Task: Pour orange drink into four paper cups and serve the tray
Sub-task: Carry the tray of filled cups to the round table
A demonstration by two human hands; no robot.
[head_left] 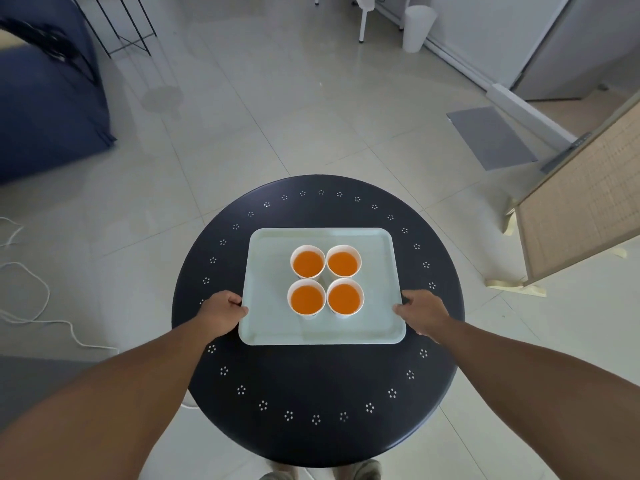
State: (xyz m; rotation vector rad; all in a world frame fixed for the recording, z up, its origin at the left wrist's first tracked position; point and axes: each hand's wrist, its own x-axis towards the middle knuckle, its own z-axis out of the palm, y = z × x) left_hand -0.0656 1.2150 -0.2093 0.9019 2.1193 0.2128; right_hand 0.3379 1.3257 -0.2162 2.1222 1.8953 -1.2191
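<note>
A pale rectangular tray (270,271) lies on the round dark table (311,382). Several white paper cups stand in a square block on it, each filled with orange drink: two at the back (308,261) (343,262) and two at the front (307,299) (345,298). My left hand (224,311) grips the tray's left edge, thumb on the rim and fingers curled under. At the right edge my right hand (420,310) holds the tray the same way. No bottle or jug is in view.
The table (311,382) has a ring of small hole patterns near its rim. Tiled floor surrounds it. A blue sofa (45,109) stands at the far left, a woven screen (585,209) at the right, a white cable (38,306) on the floor at left, a white bin (417,27) at the back.
</note>
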